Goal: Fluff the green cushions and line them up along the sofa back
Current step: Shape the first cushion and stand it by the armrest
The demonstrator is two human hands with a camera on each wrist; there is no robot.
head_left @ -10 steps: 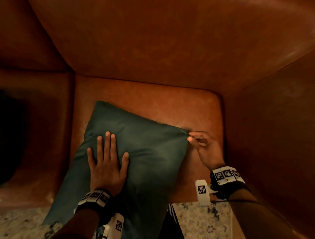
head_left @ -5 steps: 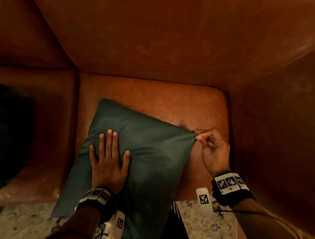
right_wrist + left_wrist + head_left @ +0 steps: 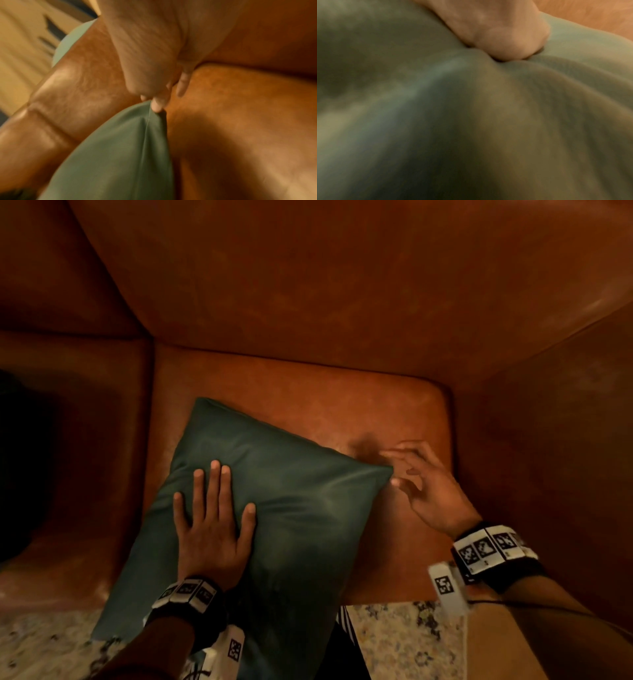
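Nearest to us, the green cushion hangs its near-left corner over the front edge of the sofa seat, above the speckled floor. It lies flat and skewed, with its long axis running from that near-left corner up toward the far right.

Our left hand lies flat on the cushion's near-left half, fingers straight and spread, pressing a dent into the filling.

Further along, our right hand is at the cushion's right corner, fingers loosely parted. The head view is blurred there; the right wrist view shows fingertips touching the corner seam, and we cannot tell whether they pinch it.

Beyond lies bare seat, then the sofa back, well apart from the cushion's far edge. In our judgement, the cushion must travel straight away from both hands and square up.
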